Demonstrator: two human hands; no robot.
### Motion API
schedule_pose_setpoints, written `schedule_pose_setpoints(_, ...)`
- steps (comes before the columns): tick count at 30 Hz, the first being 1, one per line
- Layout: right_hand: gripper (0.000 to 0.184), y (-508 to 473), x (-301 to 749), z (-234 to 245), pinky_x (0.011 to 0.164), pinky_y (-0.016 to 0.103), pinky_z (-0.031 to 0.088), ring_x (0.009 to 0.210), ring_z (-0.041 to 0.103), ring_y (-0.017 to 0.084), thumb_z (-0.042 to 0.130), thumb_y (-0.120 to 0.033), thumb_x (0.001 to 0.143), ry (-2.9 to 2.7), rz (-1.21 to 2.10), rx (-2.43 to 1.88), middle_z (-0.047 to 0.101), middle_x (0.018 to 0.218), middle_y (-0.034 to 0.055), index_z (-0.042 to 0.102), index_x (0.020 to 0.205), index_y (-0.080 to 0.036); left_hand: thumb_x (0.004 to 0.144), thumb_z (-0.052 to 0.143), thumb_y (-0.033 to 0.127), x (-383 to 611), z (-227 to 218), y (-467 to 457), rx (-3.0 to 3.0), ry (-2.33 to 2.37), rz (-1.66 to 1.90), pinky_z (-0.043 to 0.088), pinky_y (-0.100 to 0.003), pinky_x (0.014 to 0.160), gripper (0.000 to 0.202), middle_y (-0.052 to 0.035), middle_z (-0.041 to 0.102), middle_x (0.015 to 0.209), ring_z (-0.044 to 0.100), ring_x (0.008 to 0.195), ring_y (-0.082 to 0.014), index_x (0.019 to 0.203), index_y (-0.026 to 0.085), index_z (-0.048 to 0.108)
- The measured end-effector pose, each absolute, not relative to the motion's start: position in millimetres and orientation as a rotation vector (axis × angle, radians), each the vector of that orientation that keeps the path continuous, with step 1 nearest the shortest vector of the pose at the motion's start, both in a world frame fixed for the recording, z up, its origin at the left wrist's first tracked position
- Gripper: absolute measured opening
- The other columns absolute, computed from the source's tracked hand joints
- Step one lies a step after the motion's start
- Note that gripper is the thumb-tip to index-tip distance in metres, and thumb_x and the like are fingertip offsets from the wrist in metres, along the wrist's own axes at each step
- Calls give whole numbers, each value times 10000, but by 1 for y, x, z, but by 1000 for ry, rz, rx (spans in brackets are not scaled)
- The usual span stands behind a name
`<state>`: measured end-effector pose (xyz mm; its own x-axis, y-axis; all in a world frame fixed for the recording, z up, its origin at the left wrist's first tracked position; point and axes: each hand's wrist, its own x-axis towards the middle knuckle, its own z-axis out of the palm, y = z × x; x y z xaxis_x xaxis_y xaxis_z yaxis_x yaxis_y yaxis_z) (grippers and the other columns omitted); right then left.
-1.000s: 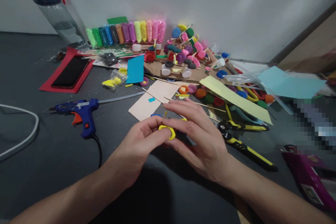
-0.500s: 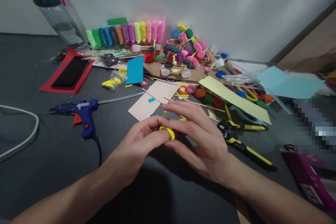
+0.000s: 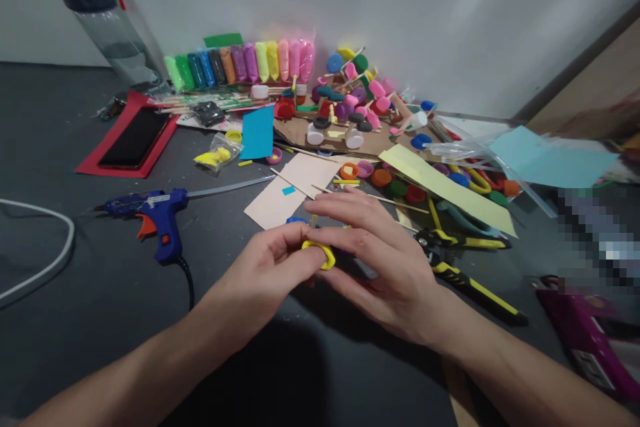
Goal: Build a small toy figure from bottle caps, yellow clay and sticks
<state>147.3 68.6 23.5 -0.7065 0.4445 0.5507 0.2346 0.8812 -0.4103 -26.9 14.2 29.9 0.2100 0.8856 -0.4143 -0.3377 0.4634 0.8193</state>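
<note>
My left hand (image 3: 267, 273) and my right hand (image 3: 385, 260) meet over the dark table, just in front of me. Between their fingertips sits a yellow bottle cap (image 3: 320, 251) with a thin yellow stick (image 3: 314, 220) rising from it. The left thumb and forefinger pinch the cap from the left. The right hand's fingers close over it from the right, and something dark is partly hidden under that palm. A blue cap (image 3: 296, 220) lies just behind the fingers, on the edge of a beige card sheet (image 3: 295, 190).
A blue glue gun (image 3: 157, 213) with its cord lies at left. Yellow-handled cutters (image 3: 467, 283) lie at right beside a pale yellow paper strip (image 3: 445, 188). Many coloured caps (image 3: 360, 97), clay sticks (image 3: 240, 63), a phone (image 3: 134, 137) and a bottle (image 3: 107, 27) fill the back.
Both hands stay closed on the yellow cap; the right fingers have shifted slightly over it. Nothing else has moved.
</note>
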Motion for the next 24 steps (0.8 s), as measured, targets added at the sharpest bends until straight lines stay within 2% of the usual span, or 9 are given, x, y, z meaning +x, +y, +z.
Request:
schedule_pose_setpoints(8, 248, 67, 147, 23, 1123, 536, 434, 1231, 630, 248, 631, -178, 916, -2331, 409, -491, 693, 1263, 156, 630, 1164, -183, 834, 627, 228, -31, 31, 13, 733, 958, 916, 411, -273, 809, 68, -4, 614, 834, 537, 809, -148, 828, 182, 677)
schedule_pose_setpoints(18, 210, 64, 146, 27, 1111, 479, 446, 1204, 639, 231, 658, -190, 911, -2283, 445, -584, 698, 1237, 144, 647, 1121, -177, 865, 600, 198, -33, 23, 12, 732, 845, 937, 418, -227, 760, 168, 0, 639, 870, 538, 820, -131, 951, 219, 744)
schedule_pose_setpoints(24, 211, 64, 146, 28, 1035, 433, 508, 1176, 647, 234, 667, -234, 929, -2219, 600, -611, 702, 1226, 119, 666, 1139, -212, 853, 685, 290, -30, 28, 13, 629, 904, 999, 441, -232, 707, 130, -16, 656, 816, 548, 721, -119, 858, 167, 728)
